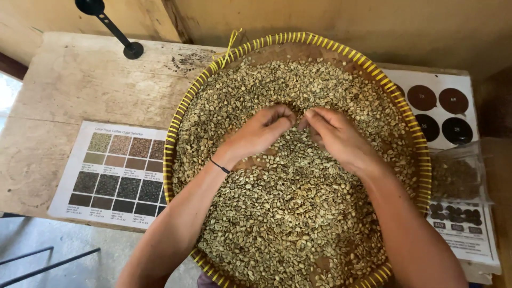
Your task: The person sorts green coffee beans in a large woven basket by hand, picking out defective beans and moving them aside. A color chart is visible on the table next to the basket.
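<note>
A wide round woven tray with a yellow-banded rim (172, 140) lies on a wooden table and is heaped with pale green coffee beans (288, 213). Both my hands rest in the beans near the tray's middle. My left hand (261, 132), with a thin dark band at the wrist, has its fingers curled down into the beans. My right hand (335, 136) lies just beside it, fingers bent and pinched toward the left hand's fingertips. Whether either hand holds beans is hidden by the fingers.
A printed colour chart of bean samples (114, 176) lies left of the tray. A sheet with dark round swatches (440, 112) and a clear bag of beans (456, 178) lie at the right. A black scoop (109, 26) rests at the back left. The worn wooden table (74, 85) ends at the lower left.
</note>
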